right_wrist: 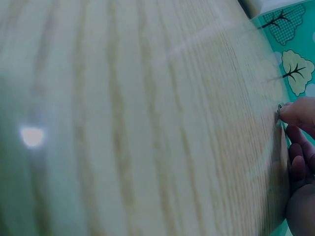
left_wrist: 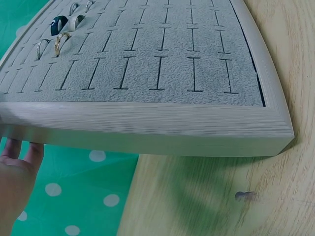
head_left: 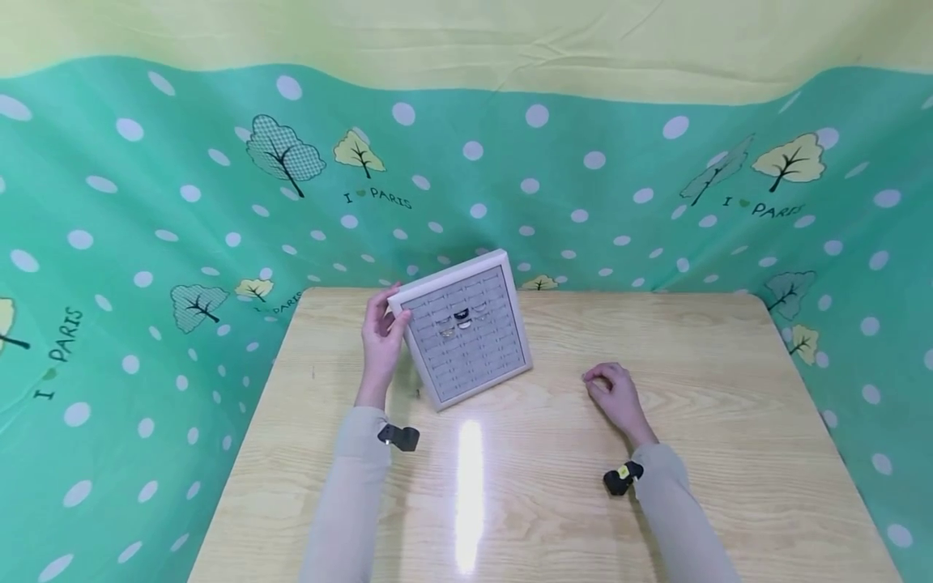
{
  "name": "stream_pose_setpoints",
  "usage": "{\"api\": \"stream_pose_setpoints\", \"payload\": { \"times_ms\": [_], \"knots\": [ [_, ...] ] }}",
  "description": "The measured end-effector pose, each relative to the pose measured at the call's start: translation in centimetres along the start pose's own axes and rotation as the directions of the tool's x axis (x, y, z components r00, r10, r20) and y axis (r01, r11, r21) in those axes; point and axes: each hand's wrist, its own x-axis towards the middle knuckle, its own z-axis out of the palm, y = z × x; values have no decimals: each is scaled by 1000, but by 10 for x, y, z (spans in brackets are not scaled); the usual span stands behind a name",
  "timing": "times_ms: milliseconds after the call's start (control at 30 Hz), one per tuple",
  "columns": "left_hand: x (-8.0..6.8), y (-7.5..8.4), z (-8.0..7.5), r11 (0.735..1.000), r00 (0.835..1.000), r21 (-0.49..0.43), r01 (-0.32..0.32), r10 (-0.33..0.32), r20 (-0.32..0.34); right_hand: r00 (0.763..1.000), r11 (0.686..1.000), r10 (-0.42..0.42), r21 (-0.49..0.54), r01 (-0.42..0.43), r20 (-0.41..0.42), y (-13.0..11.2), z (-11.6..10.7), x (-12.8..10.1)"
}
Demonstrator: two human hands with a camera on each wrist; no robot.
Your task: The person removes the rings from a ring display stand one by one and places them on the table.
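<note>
the wooden table fills the middle of the scene, backed and flanked by a green polka-dot cloth printed with trees.

one ring display tray, white-framed with a grey slotted pad, stands tilted near the far edge of the table, left of centre. its lower edge rests on the wood and its face leans back toward the far edge. one left hand holds it by the upper left corner, fingers curled round the frame. the left wrist view shows the frame lifted off the wood on that side, with only part of the palm at the picture's edge.

one right hand rests on the table right of centre, well apart from the tray. its fingers are curled in, and the right wrist view shows the fingertips pinching something small and thin against the wood; what it is cannot be told.

rings sit in the slots at mid-pad: about six can be counted in the left wrist view, one dark, the rest pale or metallic. the remaining slots are bare.

to keep the tray steady, i judge the left hand should keep the lower edge planted and tilt slowly, so the rings do not slip from their slots.
</note>
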Motion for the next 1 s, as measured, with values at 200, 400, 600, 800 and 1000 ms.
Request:
{"api": "stream_pose_setpoints", "payload": {
  "times_ms": [200, 400, 600, 800, 1000],
  "knots": [
    [-1, -1, -1, 1000, 1000, -12, -9, 9, -2, 1000, 1000, -3, 7, 3, 3, 0, 1, -1],
    [1, -4, 0, 1000, 1000, -22, -9, 9, 6, 1000, 1000, 3, 10, -3, -6, 1, -1, -1],
    [0, -7, -1, 1000, 1000, -25, -17, 17, 5, 1000, 999, -10, 38, 10, -13, 3, 1, -2],
    [4, -24, -4, 999, 1000, -36, -21, 21, -12, 1000, 991, 7, 136, -5, -9, 2, -3, -2],
    [3, -27, -4, 999, 999, -22, -33, 33, -19, 994, 971, 109, 210, -113, 31, -2, -10, -2]
  ]
}}
